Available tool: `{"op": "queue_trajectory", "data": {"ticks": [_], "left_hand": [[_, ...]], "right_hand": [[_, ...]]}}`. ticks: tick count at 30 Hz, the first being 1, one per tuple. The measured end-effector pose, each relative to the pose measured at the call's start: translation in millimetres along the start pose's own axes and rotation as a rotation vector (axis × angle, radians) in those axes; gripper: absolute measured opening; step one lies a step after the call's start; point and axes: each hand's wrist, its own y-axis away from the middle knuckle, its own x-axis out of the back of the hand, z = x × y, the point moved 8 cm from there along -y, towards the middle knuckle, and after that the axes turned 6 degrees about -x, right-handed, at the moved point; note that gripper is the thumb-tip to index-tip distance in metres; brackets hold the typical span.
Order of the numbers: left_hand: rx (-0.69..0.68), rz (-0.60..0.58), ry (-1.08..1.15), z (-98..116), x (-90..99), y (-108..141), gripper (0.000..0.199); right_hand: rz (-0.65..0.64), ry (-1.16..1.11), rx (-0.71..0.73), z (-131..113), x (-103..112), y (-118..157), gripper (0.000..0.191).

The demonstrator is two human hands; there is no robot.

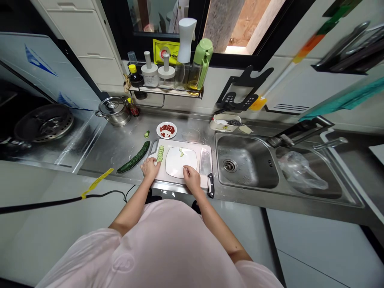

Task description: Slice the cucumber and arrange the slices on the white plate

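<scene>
A stainless steel pot (114, 111) stands on the counter at upper left, beside a round steamer pan (43, 122) on the stove at far left. Along the wall at top centre, a metal shelf (165, 92) holds a dark sauce bottle (136, 76), two white seasoning jars (149, 70), a spray bottle (185, 52) and a green-topped glass oil dispenser (199, 66), while a small plate of chopped red chili (174, 132) sits on the counter below it. At right, a stainless double sink (246, 160) has a crumpled plastic bag (303, 171) in its far basin.
</scene>
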Motion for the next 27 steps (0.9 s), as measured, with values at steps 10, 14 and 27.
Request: {"op": "queue_trajectory", "data": {"ticks": [10,14,27], "left_hand": [[-0.013,0.055,0.13,2.1,-2.8,0.1,0.012],[-0.005,0.121,0.331,-2.4,-1.8,-2.8,0.009],[-0.166,0.117,1.209,71.6,67.4,-4.8,0.025]], "right_hand": [[0.02,-0.048,0.012,-0.9,3.5,-0.9,0.034],[0.03,-0.083,0.024,-4.2,6.5,-1.1,0.033],[0.194,-0.258,0.122,-60.6,59.8,-25.8,0.025]]}}
